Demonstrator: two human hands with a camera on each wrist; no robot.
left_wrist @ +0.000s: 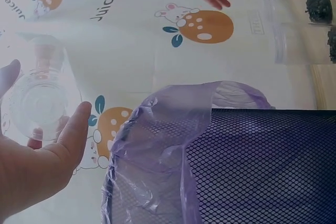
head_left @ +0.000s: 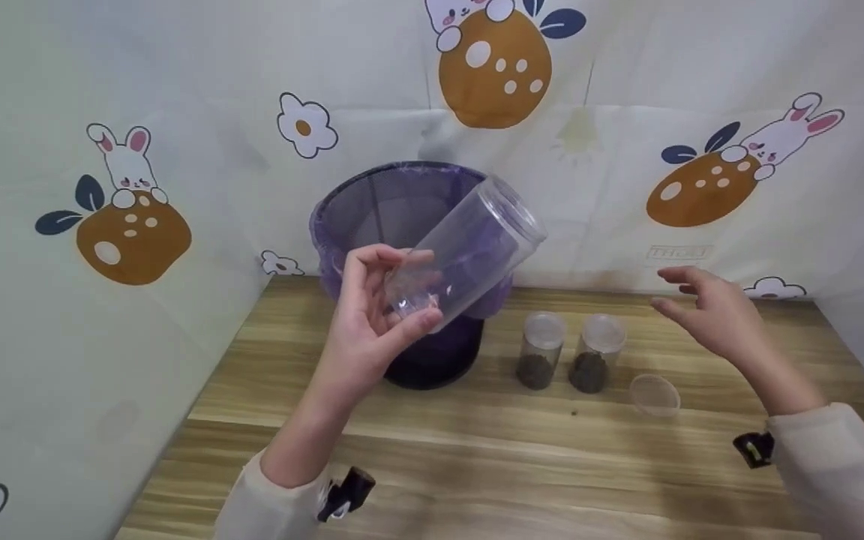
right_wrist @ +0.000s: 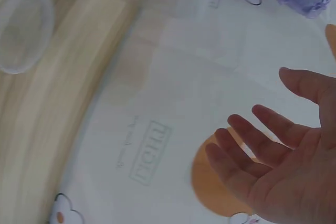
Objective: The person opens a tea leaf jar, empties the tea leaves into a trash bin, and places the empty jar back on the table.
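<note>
In the head view my left hand (head_left: 364, 322) grips a clear plastic jar (head_left: 469, 244) by its base end. The jar is tilted, its open mouth pointing up and to the right, and I see nothing inside it. It is held in front of a black mesh trash bin (head_left: 432, 356) lined with a purple bag (head_left: 492, 296). My right hand (head_left: 717, 311) hovers over the table's right side, fingers loosely extended and holding nothing. Below and left of it lies a round clear lid (head_left: 655, 396). The right wrist view also shows that hand (right_wrist: 273, 156) empty.
Two small lidded clear jars, the left jar (head_left: 539, 352) and the right jar (head_left: 597, 356), stand beside the bin with dark granular contents. A tiny dark speck (head_left: 574, 412) lies on the wooden table (head_left: 477, 465). A printed cloth (head_left: 604, 150) hangs behind.
</note>
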